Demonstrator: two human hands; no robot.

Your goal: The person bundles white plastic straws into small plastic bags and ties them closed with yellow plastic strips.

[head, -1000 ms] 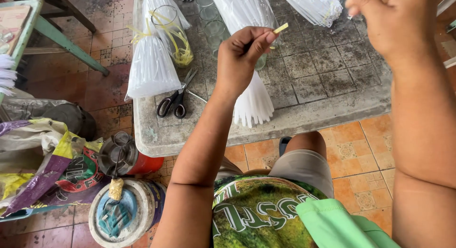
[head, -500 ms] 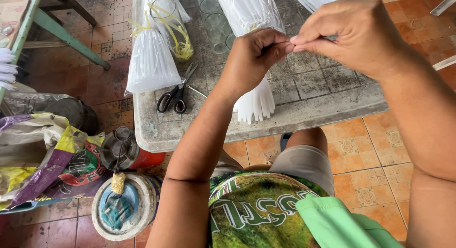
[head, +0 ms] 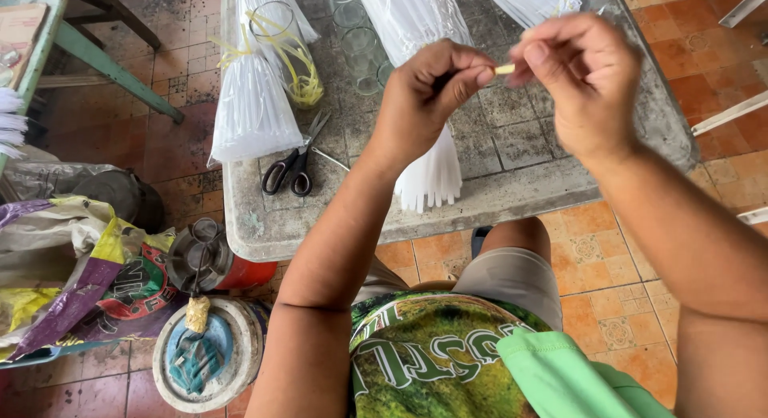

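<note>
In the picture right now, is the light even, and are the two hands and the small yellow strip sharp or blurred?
Head view: the light is soft and even daylight, with no hard shadows or glare on the grey stone table. The left hand and right hand are slightly soft. The small pale yellow strip pinched between them is readable. The black-handled scissors look sharp. Straight edges bend slightly near the frame borders.

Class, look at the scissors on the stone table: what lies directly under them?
The scissors lie flat on the grey table, beside a tied bundle of clear bags. Only bare tabletop shows around and through the handles; anything beneath the blades is covered.
</note>
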